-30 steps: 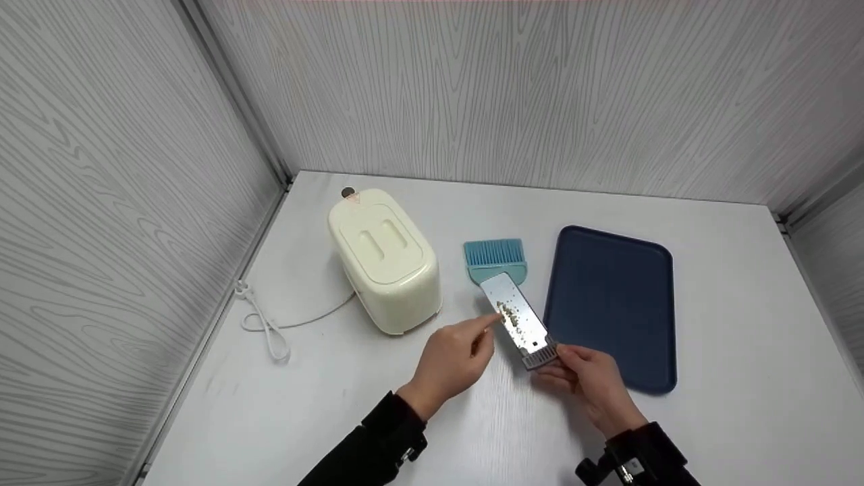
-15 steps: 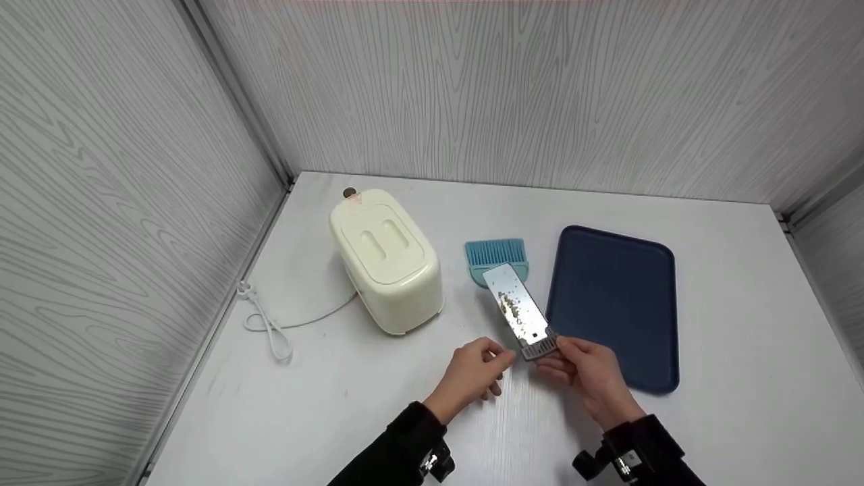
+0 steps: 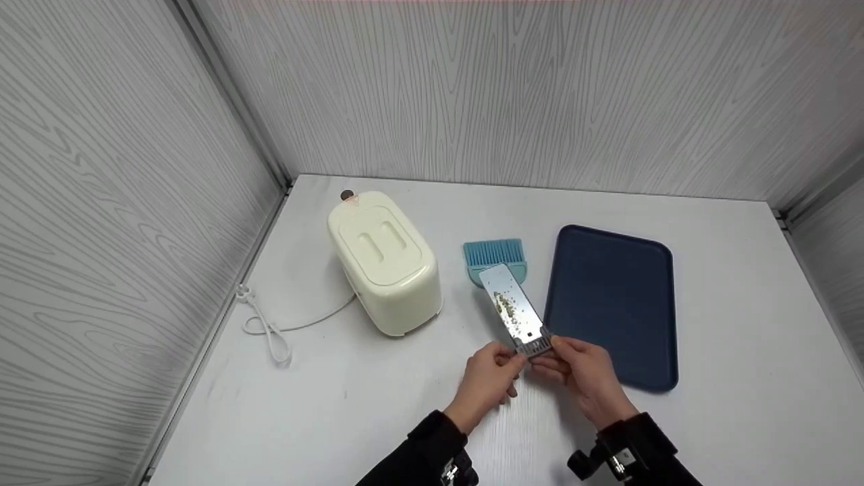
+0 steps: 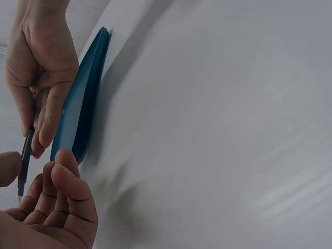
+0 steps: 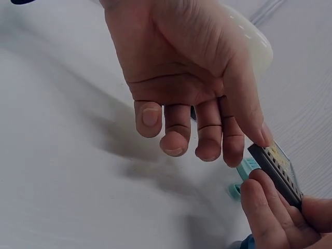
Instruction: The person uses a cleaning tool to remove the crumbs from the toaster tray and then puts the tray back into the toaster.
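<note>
A crumb tray [image 3: 503,278], a narrow shiny metal plate with a slotted grey end, is held tilted, crumbs [image 3: 505,305] scattered along its middle. My right hand [image 3: 588,374] pinches the right corner of the slotted end, thumb on top and fingers beneath. At the left corner, my left hand [image 3: 484,381] pinches the same end. In the left wrist view, the tray's dark edge [image 4: 25,161] lies between the left thumb and fingers. The right wrist view shows the slotted end [image 5: 277,176] between both hands. Beyond it, a turquoise brush [image 3: 495,253] is partly overlapped by the crumb tray.
A cream toaster [image 3: 385,270] with a lid stands on the left of the white table [image 3: 304,412]. Its white cord [image 3: 273,337] lies looped near the left wall. On the right lies a dark blue tray [image 3: 611,304]. Panelled walls enclose the table's back and sides.
My left index finger was pointing at the crumbs; the hand drew back, then moved to the slotted end and took hold of it. The right hand keeps its hold on the crumb tray.
</note>
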`<state>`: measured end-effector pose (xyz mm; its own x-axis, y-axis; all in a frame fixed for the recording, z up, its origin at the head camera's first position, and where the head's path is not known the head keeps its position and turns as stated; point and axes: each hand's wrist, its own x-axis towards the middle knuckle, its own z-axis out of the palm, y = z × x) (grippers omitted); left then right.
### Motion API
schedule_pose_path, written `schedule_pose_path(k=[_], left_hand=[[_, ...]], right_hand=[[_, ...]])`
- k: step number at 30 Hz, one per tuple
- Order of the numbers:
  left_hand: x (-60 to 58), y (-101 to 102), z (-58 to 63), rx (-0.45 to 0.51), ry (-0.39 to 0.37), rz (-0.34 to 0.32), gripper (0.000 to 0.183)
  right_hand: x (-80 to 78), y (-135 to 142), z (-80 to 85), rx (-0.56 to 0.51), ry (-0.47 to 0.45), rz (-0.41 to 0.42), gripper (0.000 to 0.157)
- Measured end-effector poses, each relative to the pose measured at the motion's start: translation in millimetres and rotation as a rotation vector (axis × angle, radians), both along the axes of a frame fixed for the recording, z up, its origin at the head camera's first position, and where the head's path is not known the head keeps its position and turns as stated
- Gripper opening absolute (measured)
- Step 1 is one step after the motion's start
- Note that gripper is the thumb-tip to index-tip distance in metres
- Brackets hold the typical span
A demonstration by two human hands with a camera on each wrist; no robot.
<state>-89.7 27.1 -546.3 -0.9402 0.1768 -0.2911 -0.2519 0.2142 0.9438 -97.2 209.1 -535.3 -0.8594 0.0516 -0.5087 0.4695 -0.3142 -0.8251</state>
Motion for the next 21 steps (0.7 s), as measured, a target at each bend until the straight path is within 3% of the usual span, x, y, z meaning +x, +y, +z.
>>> schedule_pose_path(k=[9,21], left_hand=[[2.5,6.2,0.3,0.084,-0.016,0.062,0.013],[1.5,5.8,4.6,0.322,-0.082,0.198,0.018]], right_hand=[[1.6,-1.8,-2.2,-0.013,-0.005,-0.001,0.041],[0.2,-9.1,-2.5,0.01,0.029,0.013,0.04]])
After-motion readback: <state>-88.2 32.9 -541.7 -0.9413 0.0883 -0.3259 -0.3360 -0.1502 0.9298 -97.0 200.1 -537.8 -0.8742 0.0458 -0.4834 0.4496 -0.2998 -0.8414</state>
